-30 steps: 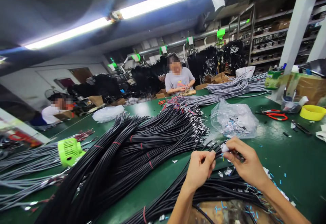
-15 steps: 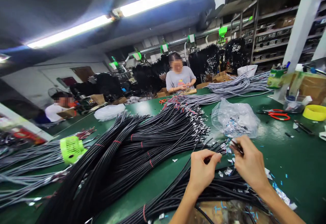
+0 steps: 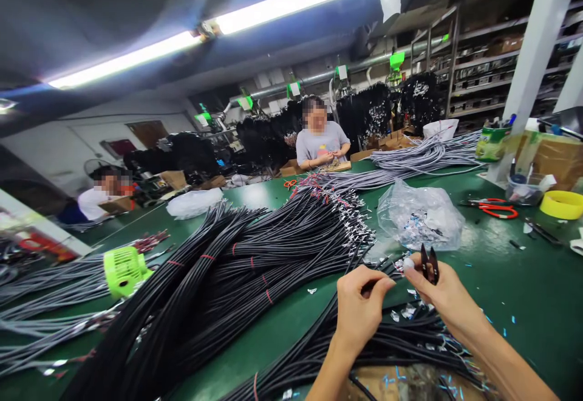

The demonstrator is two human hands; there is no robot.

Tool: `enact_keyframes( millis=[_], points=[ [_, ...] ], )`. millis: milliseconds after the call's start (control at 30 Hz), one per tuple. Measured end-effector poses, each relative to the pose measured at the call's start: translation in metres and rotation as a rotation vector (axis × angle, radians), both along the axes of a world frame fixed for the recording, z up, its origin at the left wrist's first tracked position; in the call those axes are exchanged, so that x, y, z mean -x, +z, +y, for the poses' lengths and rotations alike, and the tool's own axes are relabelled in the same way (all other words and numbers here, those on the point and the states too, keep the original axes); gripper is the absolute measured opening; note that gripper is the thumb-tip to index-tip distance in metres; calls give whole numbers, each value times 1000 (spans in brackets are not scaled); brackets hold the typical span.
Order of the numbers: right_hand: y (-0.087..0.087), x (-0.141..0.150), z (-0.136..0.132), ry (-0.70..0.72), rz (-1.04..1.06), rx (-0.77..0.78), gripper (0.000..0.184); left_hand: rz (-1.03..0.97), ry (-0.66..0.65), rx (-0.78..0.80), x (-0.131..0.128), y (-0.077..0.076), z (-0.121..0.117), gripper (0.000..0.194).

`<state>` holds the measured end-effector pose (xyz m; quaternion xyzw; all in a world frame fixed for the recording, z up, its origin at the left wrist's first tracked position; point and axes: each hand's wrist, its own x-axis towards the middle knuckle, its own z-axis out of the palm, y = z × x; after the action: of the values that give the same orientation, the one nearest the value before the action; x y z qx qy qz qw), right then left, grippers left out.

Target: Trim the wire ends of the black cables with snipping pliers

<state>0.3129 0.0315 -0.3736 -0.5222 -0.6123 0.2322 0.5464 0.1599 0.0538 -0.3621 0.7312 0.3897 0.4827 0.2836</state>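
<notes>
left hand: the left hand [image 3: 362,304] is curled, thumb tip laid toward the forefinger; whether it pinches anything cannot be told, since the fingers hide their inner side.
right hand: the right hand [image 3: 432,282] is closed around a dark-bladed tool [image 3: 429,265], its two pointed blades sticking up and slightly parted; a small white piece [image 3: 409,264] sits at the thumb tip.
gap: the two hands are apart, near each other, with thin cable ends [image 3: 392,265] showing just beyond them.
under the wrists: a bundle of black cables [image 3: 401,341] runs across the green bench [image 3: 537,310], beside white and blue scraps; a brown surface [image 3: 376,375] shows at the lower edge.
left of the hands: a large heap of black cables [image 3: 273,255] is tied with thin red bands, its pale stripped ends pointing toward the bag.
beyond the hands: a clear plastic bag [image 3: 421,212] holds small scraps.
right side: red-handled pliers [image 3: 498,208] lie near a yellow tape roll [image 3: 562,204].
far left: a bright green slotted housing [image 3: 124,270] rests among grey cables [image 3: 50,279].
across the bench: a person in a grey shirt [image 3: 321,143] sits with both hands close together; farther left is another person in white [image 3: 92,204].
overhead: a lit tube lamp [image 3: 300,0].
</notes>
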Motion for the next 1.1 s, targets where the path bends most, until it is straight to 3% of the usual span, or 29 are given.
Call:
enact_keyframes(
  millis=[100, 167, 267, 467, 500, 633, 700, 933, 1100],
  points=[
    [-3, 2, 0, 45, -3, 10, 43, -7, -40, 18, 0, -2, 3, 16],
    [-2, 4, -1, -9, -15, -16, 34, 22, -33, 41, -2, -4, 3, 18],
    [0, 4, -3, -186, -24, -74, 21, 44, -6, 71, -7, -8, -1, 19],
    [1, -16, -3, -532, 79, -155, 18, -11, 17, 48, -10, -9, -9, 21],
    [2, -18, -4, -526, 92, -155, 20, -20, 29, 35, -9, -8, -9, 20],
    [6, -11, -4, -203, 46, -66, 27, -33, 53, 13, -7, -5, -11, 18],
    [5, -6, -3, -122, 42, -28, 29, -34, 50, 11, -7, -4, -11, 18],
    [-10, 5, 5, -12, 106, 40, 41, -63, 31, 58, -9, -11, -3, 22],
    [-6, 11, -2, -111, 46, -70, 28, -61, -3, 123, -13, -19, 1, 39]
  ],
)
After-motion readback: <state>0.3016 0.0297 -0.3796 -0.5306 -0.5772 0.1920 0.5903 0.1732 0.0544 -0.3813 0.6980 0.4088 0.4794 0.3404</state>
